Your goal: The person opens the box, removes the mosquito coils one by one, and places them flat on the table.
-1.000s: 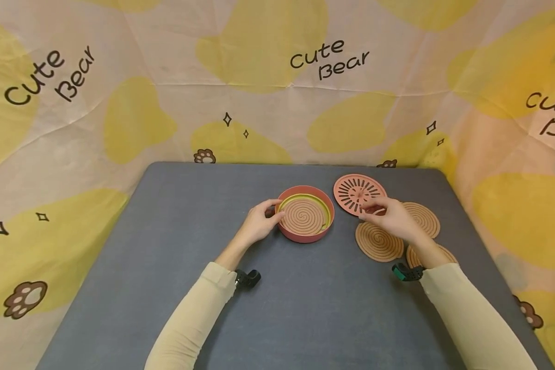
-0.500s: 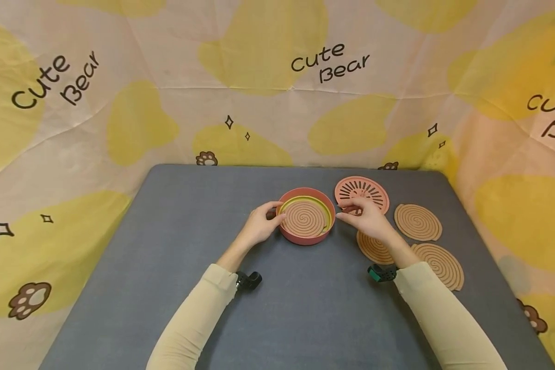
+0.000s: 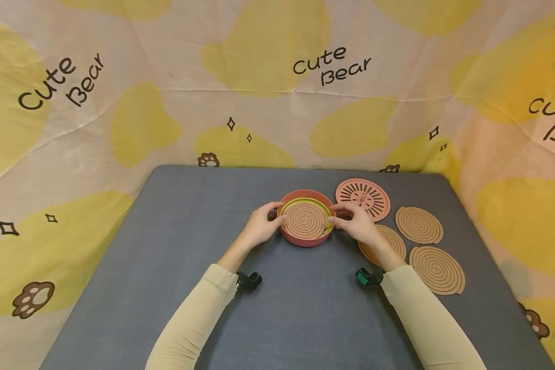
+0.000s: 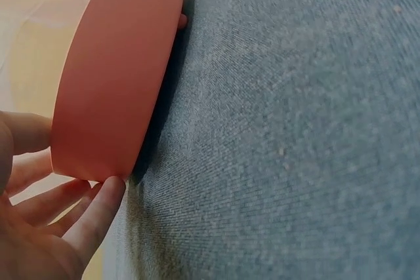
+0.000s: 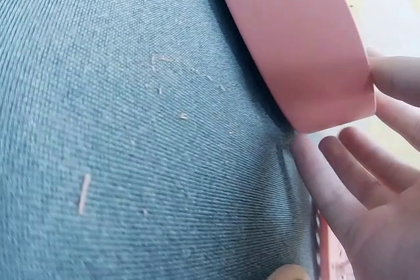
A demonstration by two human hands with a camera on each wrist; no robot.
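A round red mosquito coil holder (image 3: pixel 307 242) stands on the table, with a yellow-green ring inside. A brown mosquito coil (image 3: pixel 304 220) lies within it. My left hand (image 3: pixel 259 224) holds the holder's left side, thumb at the rim. In the left wrist view, fingers (image 4: pixel 98 218) touch the lower part of its wall. On the opposite side my right hand (image 3: pixel 358 224) grips the wall, thumb over the rim. Its other fingers (image 5: pixel 328 181) are at or just beside the lower edge in the right wrist view. Both hands cover parts of the rim.
A slotted pink lid (image 3: pixel 370 198) lies right of the holder, near the table's back. Loose mosquito coils lie beside it: one coil (image 3: pixel 393 239) partly under my right forearm, another coil (image 3: pixel 419 225) farther right, and a third coil (image 3: pixel 437 270) nearer me. A printed cloth (image 3: pixel 259 56) hangs behind.
My right hand has moved left from above the lid and coils to the holder's right rim. My left hand stays at the left side. The view has tilted slightly.
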